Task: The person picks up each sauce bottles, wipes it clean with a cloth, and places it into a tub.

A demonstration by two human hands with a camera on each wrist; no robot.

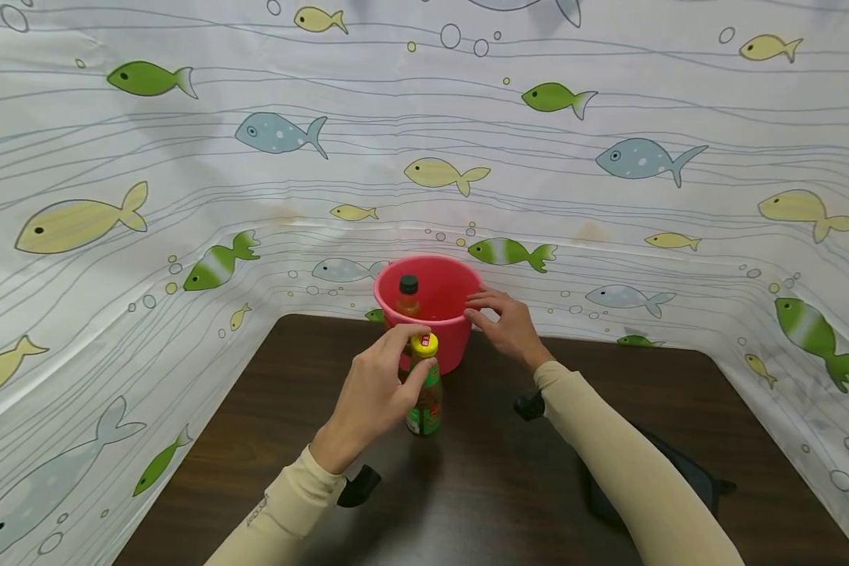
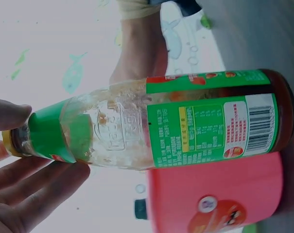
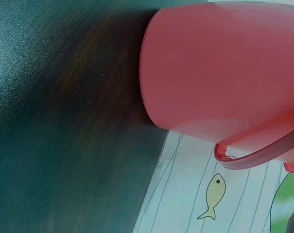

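Observation:
My left hand (image 1: 371,389) pinches a glass sauce bottle (image 1: 424,405) by its yellow cap and neck, thumb on one side and fingers on the other. The bottle stands upright in front of the pink bucket (image 1: 456,346); its green label with a barcode (image 2: 261,128) faces the left wrist camera. My right hand (image 1: 505,326) holds the bucket's right rim, fingertips over the edge and thumb close below them. Inside the bucket is another bottle with a black cap (image 1: 409,284), its lower part hidden by the wall.
A dark wooden table (image 1: 509,487) lies under everything. Beneath my right forearm sits a black case-like object (image 1: 696,478), partly hidden. The bucket's handle (image 3: 263,158) hangs down its side. White sheeting with fish drawings (image 1: 424,102) walls in the table's back and sides.

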